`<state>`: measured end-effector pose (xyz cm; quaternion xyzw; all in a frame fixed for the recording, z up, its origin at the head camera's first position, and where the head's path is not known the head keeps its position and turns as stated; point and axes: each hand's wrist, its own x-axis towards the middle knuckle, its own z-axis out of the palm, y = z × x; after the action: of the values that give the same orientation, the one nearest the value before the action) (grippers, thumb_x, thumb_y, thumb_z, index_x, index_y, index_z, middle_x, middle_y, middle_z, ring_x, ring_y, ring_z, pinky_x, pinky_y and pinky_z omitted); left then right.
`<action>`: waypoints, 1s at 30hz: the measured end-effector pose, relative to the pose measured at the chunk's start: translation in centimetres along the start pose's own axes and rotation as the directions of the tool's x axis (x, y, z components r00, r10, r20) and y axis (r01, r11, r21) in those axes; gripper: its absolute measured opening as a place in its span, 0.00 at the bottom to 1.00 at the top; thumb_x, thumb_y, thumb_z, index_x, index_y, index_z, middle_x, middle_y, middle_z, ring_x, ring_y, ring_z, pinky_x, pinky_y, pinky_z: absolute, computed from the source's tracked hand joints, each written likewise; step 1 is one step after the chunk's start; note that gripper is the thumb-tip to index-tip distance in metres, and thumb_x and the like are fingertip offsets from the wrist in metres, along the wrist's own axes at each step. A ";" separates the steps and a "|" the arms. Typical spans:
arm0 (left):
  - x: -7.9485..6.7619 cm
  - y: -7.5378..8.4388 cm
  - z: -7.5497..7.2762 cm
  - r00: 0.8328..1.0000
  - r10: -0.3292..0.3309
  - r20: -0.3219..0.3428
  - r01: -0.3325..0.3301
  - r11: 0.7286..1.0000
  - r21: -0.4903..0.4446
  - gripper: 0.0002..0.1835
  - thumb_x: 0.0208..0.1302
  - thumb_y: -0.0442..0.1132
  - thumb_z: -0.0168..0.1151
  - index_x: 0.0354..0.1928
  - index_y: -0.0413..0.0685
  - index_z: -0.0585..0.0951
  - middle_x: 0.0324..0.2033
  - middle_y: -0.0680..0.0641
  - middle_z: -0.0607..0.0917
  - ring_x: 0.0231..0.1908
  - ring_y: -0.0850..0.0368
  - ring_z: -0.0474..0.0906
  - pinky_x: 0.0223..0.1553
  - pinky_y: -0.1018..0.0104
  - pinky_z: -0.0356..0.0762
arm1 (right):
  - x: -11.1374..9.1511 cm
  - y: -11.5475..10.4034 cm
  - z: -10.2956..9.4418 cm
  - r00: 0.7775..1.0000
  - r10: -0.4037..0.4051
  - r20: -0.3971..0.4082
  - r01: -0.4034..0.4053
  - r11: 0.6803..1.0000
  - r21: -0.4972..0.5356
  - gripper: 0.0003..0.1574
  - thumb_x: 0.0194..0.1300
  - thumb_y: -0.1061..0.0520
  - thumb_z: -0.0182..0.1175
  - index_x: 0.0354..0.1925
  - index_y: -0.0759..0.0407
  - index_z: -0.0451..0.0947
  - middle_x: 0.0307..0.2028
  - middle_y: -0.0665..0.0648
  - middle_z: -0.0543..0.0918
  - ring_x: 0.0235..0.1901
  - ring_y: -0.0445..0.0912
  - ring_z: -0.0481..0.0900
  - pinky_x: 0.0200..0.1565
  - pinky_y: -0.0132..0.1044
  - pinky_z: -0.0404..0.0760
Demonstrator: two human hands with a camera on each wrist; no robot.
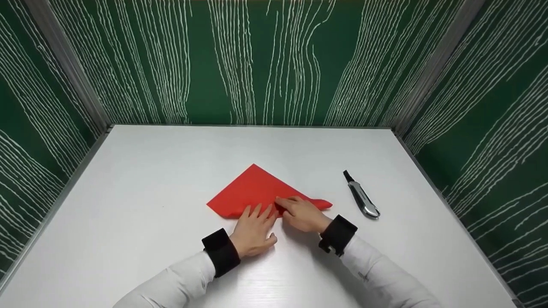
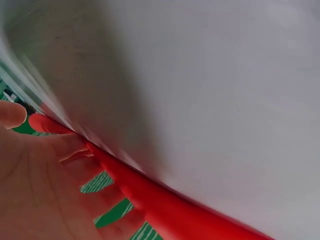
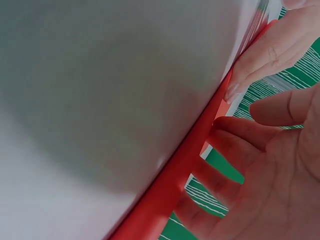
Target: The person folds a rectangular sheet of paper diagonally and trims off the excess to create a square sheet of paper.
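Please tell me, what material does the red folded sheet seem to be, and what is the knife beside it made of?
The red sheet looks like thin matte paper: it lies flat, holds sharp folded edges and shows no gloss. The left hand and right hand press on it with fairly straight fingers. The utility knife seems to have a silvery metal body, which reflects light, with black parts, probably plastic.

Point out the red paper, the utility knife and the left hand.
red paper [image 1: 252,188], head view, on the flat middle of the folded sheet.
utility knife [image 1: 361,199], head view, on the middle of its grey handle.
left hand [image 1: 252,229], head view, on the back of the hand.
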<state>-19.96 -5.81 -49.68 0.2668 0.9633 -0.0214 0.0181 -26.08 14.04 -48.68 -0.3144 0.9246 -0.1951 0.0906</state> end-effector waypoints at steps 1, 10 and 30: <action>0.0 -0.1 -0.1 1.000 0.003 0.005 -0.003 1.000 -0.003 0.34 0.73 0.57 0.45 0.78 0.55 0.66 0.78 0.48 0.67 0.76 0.43 0.65 0.77 0.42 0.61 | 0.0 0.0 0.0 1.000 0.004 0.001 -0.004 1.000 0.003 0.32 0.75 0.58 0.46 0.74 0.63 0.67 0.72 0.63 0.74 0.71 0.65 0.69 0.72 0.62 0.69; 0.3 -1.4 -0.2 0.998 0.023 0.057 -0.018 0.995 -0.101 0.34 0.74 0.55 0.44 0.78 0.54 0.64 0.79 0.48 0.65 0.78 0.42 0.61 0.79 0.42 0.56 | 0.0 0.0 0.3 0.999 -0.037 -0.027 0.036 0.999 -0.009 0.31 0.75 0.60 0.47 0.72 0.67 0.67 0.71 0.66 0.74 0.68 0.66 0.72 0.69 0.62 0.72; -0.2 -1.7 -0.8 0.997 0.040 0.062 -0.029 0.985 -0.170 0.35 0.73 0.55 0.47 0.79 0.52 0.63 0.79 0.46 0.65 0.78 0.40 0.60 0.79 0.41 0.55 | -3.2 -2.0 1.9 1.000 -0.009 -0.001 0.009 0.968 -0.252 0.33 0.78 0.52 0.49 0.74 0.65 0.65 0.75 0.66 0.68 0.76 0.65 0.64 0.77 0.62 0.61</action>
<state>-20.67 -7.31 -48.85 0.2799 0.9559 0.0523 0.0724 -21.95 14.00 -49.48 -0.3274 0.9406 -0.0766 0.0479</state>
